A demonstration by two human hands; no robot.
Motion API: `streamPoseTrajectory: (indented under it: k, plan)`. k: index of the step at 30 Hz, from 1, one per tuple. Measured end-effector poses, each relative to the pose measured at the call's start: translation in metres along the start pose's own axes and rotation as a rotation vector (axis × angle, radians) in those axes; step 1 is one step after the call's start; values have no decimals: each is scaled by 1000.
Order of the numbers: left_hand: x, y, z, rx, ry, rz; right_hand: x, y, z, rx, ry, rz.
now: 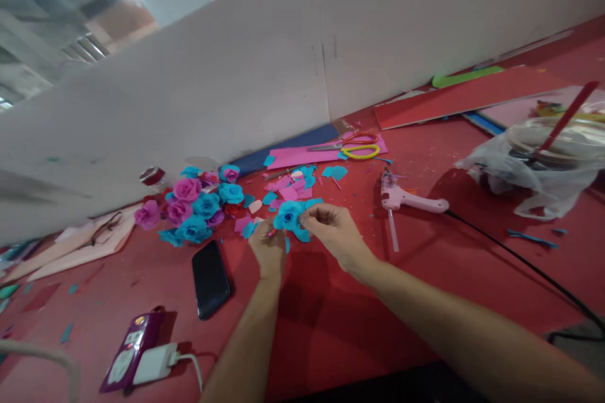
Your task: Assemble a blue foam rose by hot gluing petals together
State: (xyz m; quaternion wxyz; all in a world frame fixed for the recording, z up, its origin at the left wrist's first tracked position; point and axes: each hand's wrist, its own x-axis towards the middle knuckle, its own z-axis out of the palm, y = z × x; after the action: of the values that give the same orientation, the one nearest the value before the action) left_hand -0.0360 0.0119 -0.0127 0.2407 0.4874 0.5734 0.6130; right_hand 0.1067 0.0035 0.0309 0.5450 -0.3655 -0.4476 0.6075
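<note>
A blue paper flower (289, 216) with layered petals is held up between my hands, over the middle of the red table. My left hand (266, 245) is closed around its underside from the left. From the right, the thumb and fingers of my right hand (331, 227) pinch the edge of a petal. Loose blue, pink and pale petals (290, 189) lie scattered just behind the flower. Left of my hands stands a cluster of blue, pink and red paper flowers (193, 204).
A pink glue gun (416, 200) trails a black cord at right. Scissors (362, 150) lie on a pink sheet at the back. A phone (210, 279), a purple power strip (133, 349) with a white charger, and eyeglasses (101, 230) are left. A plastic-bagged cup (534, 151) stands far right.
</note>
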Motion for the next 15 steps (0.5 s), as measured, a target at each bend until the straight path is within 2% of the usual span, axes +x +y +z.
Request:
streamPoseTrajectory:
  k: [9,12,15]
  plan:
    - [-2,-8,6,-213,-40,-57,-1,-5,-2,-32,61,-65]
    - [-3,-10,8,-265,-33,-114,0,-3,-2,-81,23,-49]
    - [-4,-9,9,-241,7,-102,0,0,-1,-91,-35,-27]
